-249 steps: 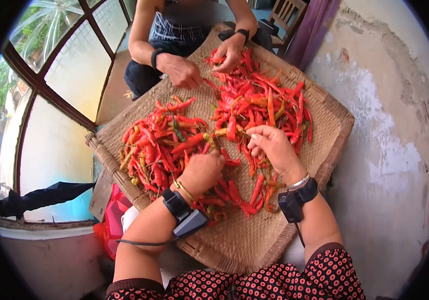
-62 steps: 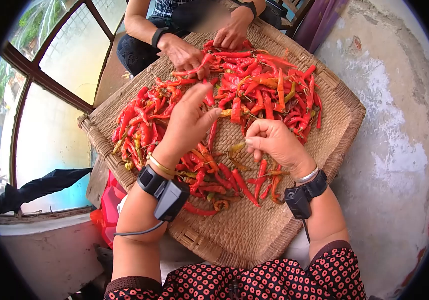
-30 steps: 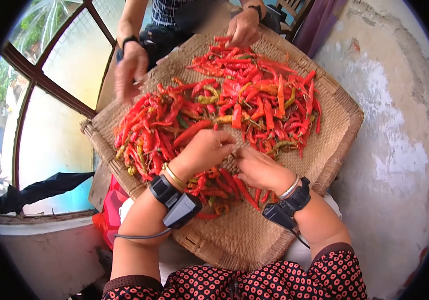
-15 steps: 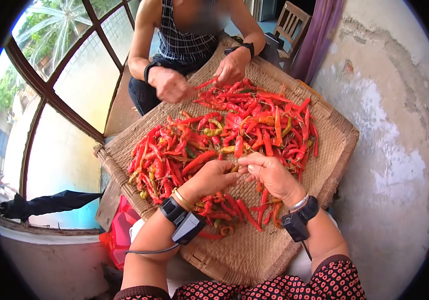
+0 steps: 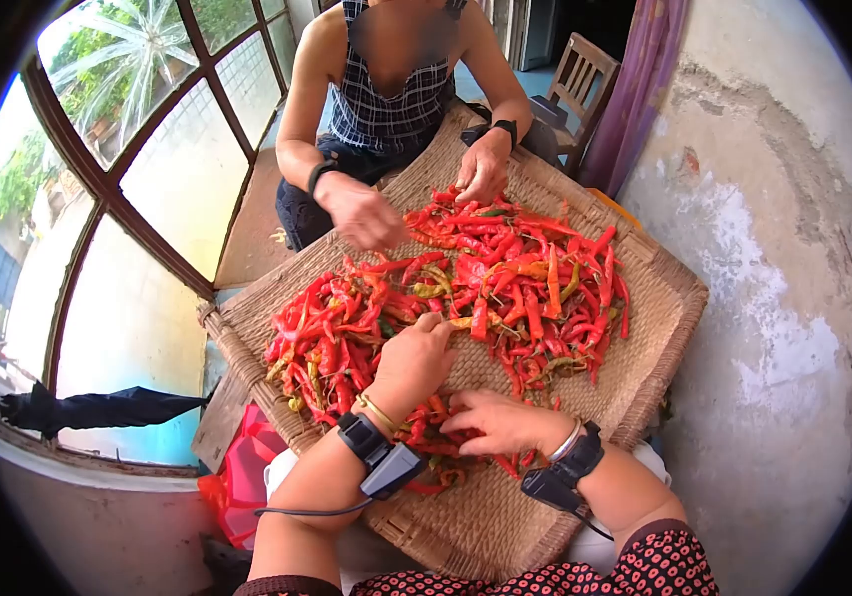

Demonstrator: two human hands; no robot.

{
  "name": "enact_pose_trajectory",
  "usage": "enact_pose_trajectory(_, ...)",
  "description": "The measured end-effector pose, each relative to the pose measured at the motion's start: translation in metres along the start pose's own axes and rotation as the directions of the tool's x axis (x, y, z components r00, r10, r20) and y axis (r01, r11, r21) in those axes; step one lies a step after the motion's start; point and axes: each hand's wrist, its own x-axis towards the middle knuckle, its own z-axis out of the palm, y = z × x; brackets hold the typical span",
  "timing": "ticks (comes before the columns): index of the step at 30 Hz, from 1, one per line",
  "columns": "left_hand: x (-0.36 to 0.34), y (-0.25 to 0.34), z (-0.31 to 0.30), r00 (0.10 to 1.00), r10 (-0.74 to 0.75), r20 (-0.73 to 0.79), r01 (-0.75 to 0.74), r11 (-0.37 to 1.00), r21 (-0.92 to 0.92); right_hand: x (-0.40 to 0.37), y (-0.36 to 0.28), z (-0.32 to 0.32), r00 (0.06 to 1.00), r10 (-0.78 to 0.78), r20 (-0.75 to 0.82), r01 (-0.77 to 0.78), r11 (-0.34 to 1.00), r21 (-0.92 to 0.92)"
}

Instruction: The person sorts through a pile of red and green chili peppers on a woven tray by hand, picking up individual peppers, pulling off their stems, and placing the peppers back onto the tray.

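Red chili peppers (image 5: 535, 288) lie heaped on a woven tray (image 5: 635, 387), with some green, yellow and orange ones among them. My left hand (image 5: 414, 360) is over the near middle of the heap, fingers bent and pressed together by a yellowish pepper (image 5: 464, 323); whatever its fingertips hold is hidden. Lower and to the right, my right hand (image 5: 507, 425) rests its slightly parted fingers on a smaller group of peppers (image 5: 436, 447) near the tray's front. Both wrists carry a bracelet and a strapped black device.
Across the tray, another person's hands (image 5: 486, 164) work at the far edge of the heap, one blurred by motion. Windows and a folded black umbrella (image 5: 118, 405) are at left, with a pink bag (image 5: 252, 467) below. A rough wall (image 5: 744, 248) stands right, a wooden chair (image 5: 580, 89) behind.
My hands have come apart: the left moved up and left onto the heap, the right down and left onto the nearer peppers. The other person's hands have also separated.
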Motion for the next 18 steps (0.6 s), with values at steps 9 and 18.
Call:
enact_pose_trajectory(9,-0.001,-0.01,-0.002,0.941,-0.274,0.198,0.156,0.872,0.463,0.007,-0.012,0.009,0.994,0.062,0.085,-0.046,0.984,-0.171)
enact_pose_trajectory(18,-0.001,-0.008,0.005,0.905,-0.214,0.369,0.126,0.961,0.248,0.004,-0.007,0.01,0.986,0.149,-0.073,-0.165,0.919,-0.359)
